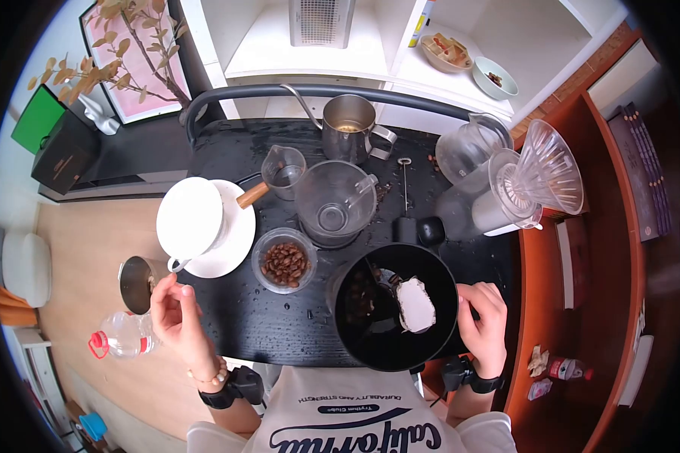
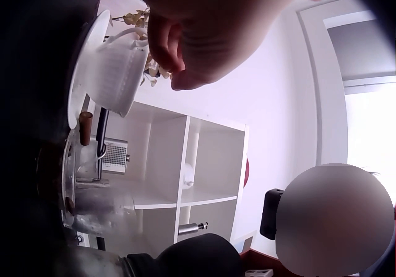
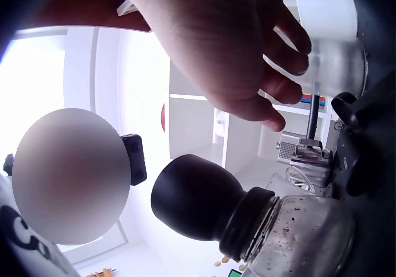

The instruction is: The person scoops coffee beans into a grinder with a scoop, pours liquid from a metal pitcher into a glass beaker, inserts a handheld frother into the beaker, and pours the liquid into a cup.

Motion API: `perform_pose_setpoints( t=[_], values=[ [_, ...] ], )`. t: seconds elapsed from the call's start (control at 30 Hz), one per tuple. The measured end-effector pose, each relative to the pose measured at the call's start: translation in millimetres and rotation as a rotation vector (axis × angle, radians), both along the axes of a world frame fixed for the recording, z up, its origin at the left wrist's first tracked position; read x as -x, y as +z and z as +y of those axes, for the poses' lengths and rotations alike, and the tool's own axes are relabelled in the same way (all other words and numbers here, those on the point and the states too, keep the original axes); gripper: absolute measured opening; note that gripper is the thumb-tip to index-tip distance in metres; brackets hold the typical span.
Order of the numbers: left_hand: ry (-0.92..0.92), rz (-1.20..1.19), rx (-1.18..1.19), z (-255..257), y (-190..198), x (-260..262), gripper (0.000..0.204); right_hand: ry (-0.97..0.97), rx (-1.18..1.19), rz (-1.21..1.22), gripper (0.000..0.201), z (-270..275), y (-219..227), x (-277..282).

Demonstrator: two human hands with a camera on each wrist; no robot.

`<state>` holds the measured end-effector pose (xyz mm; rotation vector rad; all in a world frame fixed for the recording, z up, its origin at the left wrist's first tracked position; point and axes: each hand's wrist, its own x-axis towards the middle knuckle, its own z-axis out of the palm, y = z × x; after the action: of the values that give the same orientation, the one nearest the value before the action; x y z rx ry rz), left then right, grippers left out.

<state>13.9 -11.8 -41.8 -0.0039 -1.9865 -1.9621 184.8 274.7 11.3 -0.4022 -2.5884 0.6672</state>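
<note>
A white cup (image 1: 190,219) stands on a white saucer (image 1: 242,238) at the table's left side. My left hand (image 1: 178,321) is close to its small handle, fingers loosely bent and holding nothing. Toward the front right is a glass jar (image 3: 309,237) with a flared black top (image 3: 192,196), seen from above as a wide dark round with a pale patch. Beside that black top's right rim, my right hand (image 1: 483,325) hovers with relaxed, spread fingers and an empty palm. Between cup and jar sits a clear bowl (image 1: 313,253) of brown beans (image 1: 283,264).
Behind the beans stand a clear pitcher (image 1: 336,200), a small glass jug (image 1: 283,177) and a steel gooseneck kettle (image 1: 347,140). A whisk-like frother (image 1: 406,185) lies farther right, near a clear ribbed dripper (image 1: 548,166). Left of the table are a metal bin (image 1: 132,283) and plastic bottle (image 1: 125,332).
</note>
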Motion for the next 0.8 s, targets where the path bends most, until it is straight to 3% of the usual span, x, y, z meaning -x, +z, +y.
perform_pose_setpoints(
  t=[0.17,0.3,0.47,0.57,0.63,0.67,0.8],
  values=[
    [-0.130,-0.002,0.154,7.7,5.1,4.3,0.020,0.011,0.008,0.016,0.012,0.0,1.4,4.1],
    [-0.107,0.079,0.226,11.3,-2.7,6.1,0.012,0.015,0.006,0.052,0.012,3.1,-1.1,6.3],
    [-0.095,0.107,0.231,10.9,-6.3,0.9,0.009,0.013,0.021,0.053,0.011,6.6,-3.3,11.0],
    [-0.008,-0.046,0.057,9.2,-8.6,0.1,0.008,0.029,0.025,0.049,0.012,7.8,-4.1,15.6],
    [-0.048,0.201,0.296,8.0,-5.3,5.5,0.009,0.040,0.025,0.046,0.012,7.3,-5.5,18.7],
    [-0.062,0.216,0.375,5.7,-3.4,5.9,0.009,0.051,0.030,0.041,0.012,7.4,-6.6,19.8],
    [-0.154,0.323,0.394,11.6,-0.4,2.6,0.012,0.069,0.044,0.032,0.013,7.2,-7.6,23.7]
  ],
)
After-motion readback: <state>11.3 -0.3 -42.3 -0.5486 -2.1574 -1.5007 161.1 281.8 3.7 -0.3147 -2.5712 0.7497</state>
